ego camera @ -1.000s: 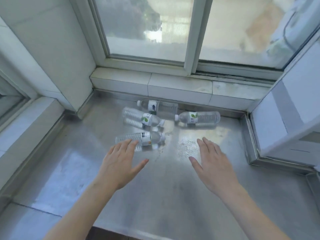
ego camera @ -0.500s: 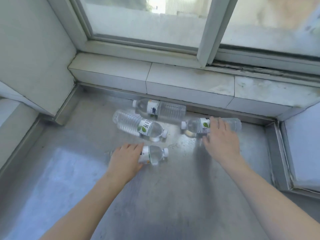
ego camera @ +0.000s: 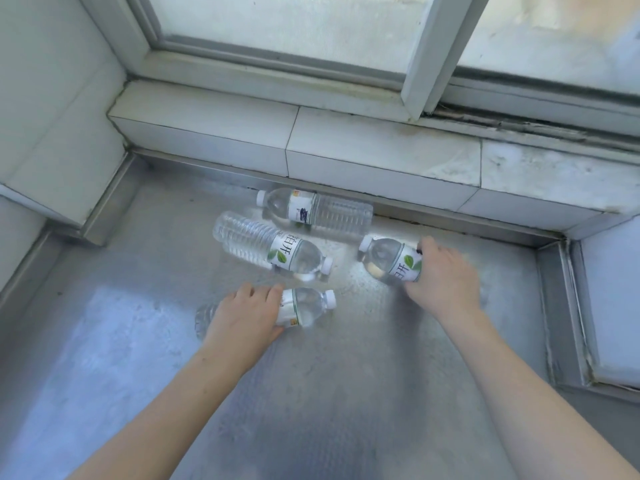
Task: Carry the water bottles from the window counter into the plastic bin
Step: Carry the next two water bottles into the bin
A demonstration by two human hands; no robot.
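On the steel counter (ego camera: 346, 393), the left hand (ego camera: 242, 320) is wrapping fingers around the nearest bottle (ego camera: 304, 304). The right hand (ego camera: 441, 275) is clasping another bottle (ego camera: 388, 258). Smooth, round plastic could be slipping loose on lifting.

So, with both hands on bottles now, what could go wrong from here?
1. The left hand covers only the middle of the nearest clear plastic water bottle, so the bottle may slip when lifted.
2. The right hand lifting the right-side clear bottle with leaf label could knock the free ribbed clear bottle, which may roll on the smooth steel counter.
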